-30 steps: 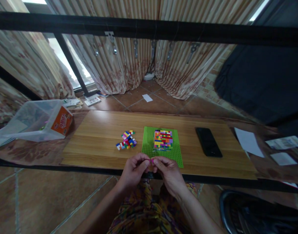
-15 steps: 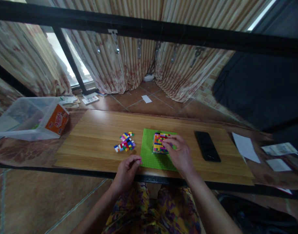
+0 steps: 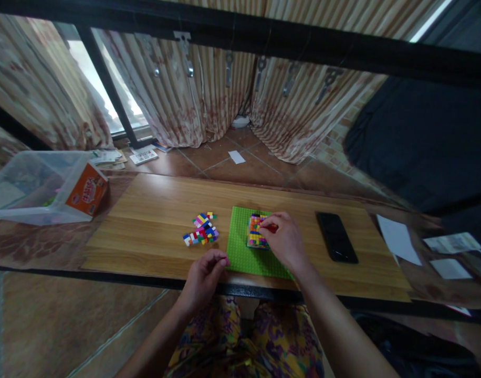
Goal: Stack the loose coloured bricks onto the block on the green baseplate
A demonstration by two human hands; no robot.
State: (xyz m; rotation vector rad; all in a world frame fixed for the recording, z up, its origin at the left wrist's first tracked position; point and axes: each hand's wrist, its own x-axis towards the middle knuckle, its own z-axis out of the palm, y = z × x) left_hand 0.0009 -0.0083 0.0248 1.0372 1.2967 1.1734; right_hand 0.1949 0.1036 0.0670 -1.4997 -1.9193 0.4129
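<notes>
Counted around one green studded baseplate [image 3: 244, 262]: on it, one multicoloured block of toy bricks [image 3: 254, 237]. Two bare hands — one left hand [image 3: 203, 273] by its near left corner, one right hand [image 3: 286, 242] over it. Between the left fingertips, one pink toy brick [image 3: 226, 261]. Left of it, one cluster of loose toy bricks [image 3: 203, 231], too small to number; farther left, one clear plastic bin [image 3: 39, 214]. Right of it, one black smartphone [image 3: 337, 237]; farther right, at least three papers [image 3: 398, 239]. Beyond it — six metal hooks [image 3: 228, 71], plus one white paper scrap [image 3: 236, 157]. Beneath it, one wooden board [image 3: 146, 210].
</notes>
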